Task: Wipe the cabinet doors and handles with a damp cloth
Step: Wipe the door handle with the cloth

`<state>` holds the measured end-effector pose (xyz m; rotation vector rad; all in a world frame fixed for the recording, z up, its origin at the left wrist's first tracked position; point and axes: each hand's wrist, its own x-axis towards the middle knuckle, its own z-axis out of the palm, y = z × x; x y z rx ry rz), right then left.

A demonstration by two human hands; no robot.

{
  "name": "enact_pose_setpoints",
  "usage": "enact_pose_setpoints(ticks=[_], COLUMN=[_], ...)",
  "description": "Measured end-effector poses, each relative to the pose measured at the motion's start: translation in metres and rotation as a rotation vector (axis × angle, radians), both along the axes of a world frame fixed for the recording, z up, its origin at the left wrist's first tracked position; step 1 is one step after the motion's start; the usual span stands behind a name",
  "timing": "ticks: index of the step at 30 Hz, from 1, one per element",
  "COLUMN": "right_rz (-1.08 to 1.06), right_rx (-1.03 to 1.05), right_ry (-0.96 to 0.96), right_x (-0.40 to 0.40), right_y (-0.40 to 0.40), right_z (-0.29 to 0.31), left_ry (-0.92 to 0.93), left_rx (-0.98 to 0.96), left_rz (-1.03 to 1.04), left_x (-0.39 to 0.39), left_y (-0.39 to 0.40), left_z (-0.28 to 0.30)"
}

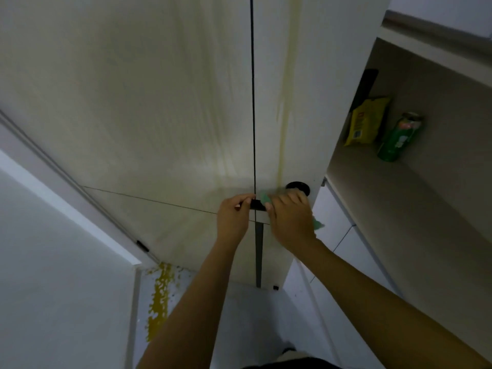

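Note:
Two tall pale cabinet doors (159,115) meet at a dark vertical seam, and a yellowish streak (283,123) runs down the right door. A small black handle (257,204) sits at the seam. My left hand (233,219) is closed on the handle's left end. My right hand (291,222) presses a green cloth (265,197) against the handle's right side; more cloth shows below my palm. A round black knob (298,186) sits just above my right hand.
An open shelf at the right holds a yellow packet (366,121) and a green can (400,137). White drawers (343,230) lie under it. A yellow spill (159,296) marks the floor at the cabinet's foot. A white wall stands at the left.

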<state>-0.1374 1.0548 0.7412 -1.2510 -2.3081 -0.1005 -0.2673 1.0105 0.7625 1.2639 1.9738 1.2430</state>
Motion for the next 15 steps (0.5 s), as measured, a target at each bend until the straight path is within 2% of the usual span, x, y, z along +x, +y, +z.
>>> enact_pose_setpoints(ticks=[3,6,8,10,12,13,15], right_rz=[0.083,0.023,-0.044,-0.044,0.005,0.015,-0.043], right_rx=[0.109,0.115,0.057,-0.047,-0.061,-0.041,0.055], right_ry=[-0.153,-0.104,-0.124,-0.268,-0.374,-0.38,-0.272], right_x=[0.007,0.002,-0.022,-0.045,-0.049,-0.045,-0.031], right_y=[0.013,0.015,0.013,0.016,0.021,0.021,0.018], right_z=[0.004,0.004,0.007,0.009,0.01,0.011,0.005], left_ry=[-0.34,-0.521,-0.58,-0.641,-0.693,-0.693,-0.662], left_rx=[-0.039,-0.087,-0.124,-0.15,-0.189,-0.206,-0.234], left_rz=[0.066,0.1,0.088,0.061,0.042,0.022,-0.046], left_x=[-0.006,-0.015,-0.02,-0.026,-0.034,-0.039,-0.049], left_y=[0.001,0.002,0.002,0.002,0.002,0.002,0.004], left_z=[0.003,0.003,0.006,0.006,0.006,0.006,0.008])
